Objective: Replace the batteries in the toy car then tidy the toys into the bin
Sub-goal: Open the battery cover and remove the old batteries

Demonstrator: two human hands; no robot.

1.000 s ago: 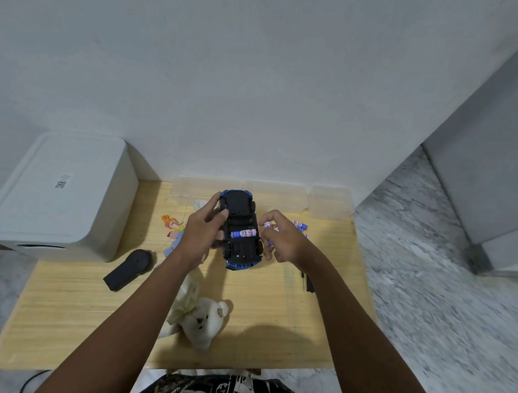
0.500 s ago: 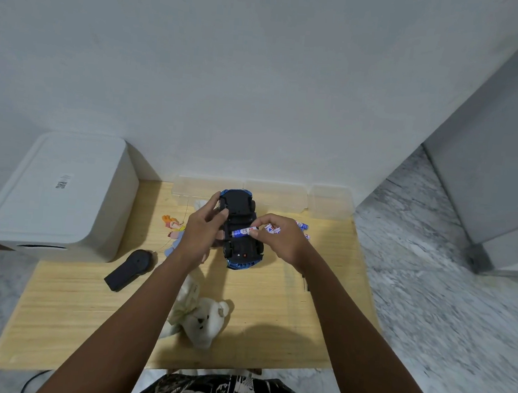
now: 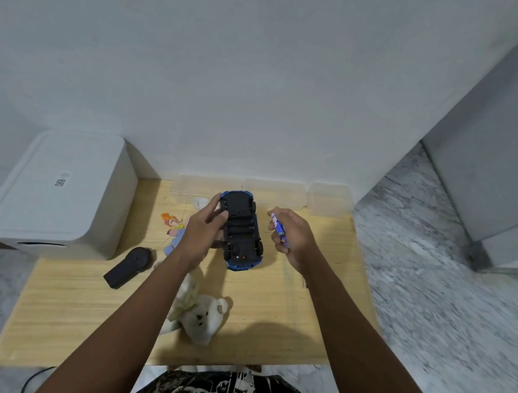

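A battery [image 3: 280, 230] had been lifted from the upturned toy car [image 3: 242, 229] and was pinched in the right hand [image 3: 292, 234], just beside it. The car was gripped by the left hand [image 3: 200, 230]; removal seemed complete.

Left hand [image 3: 200, 232] steadies upturned toy car [image 3: 242, 229]; right hand [image 3: 292, 234] holds battery [image 3: 279, 230].

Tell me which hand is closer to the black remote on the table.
Left. The left hand grips the toy car just up and right of the black remote; the right hand, holding a battery, is beyond the car.
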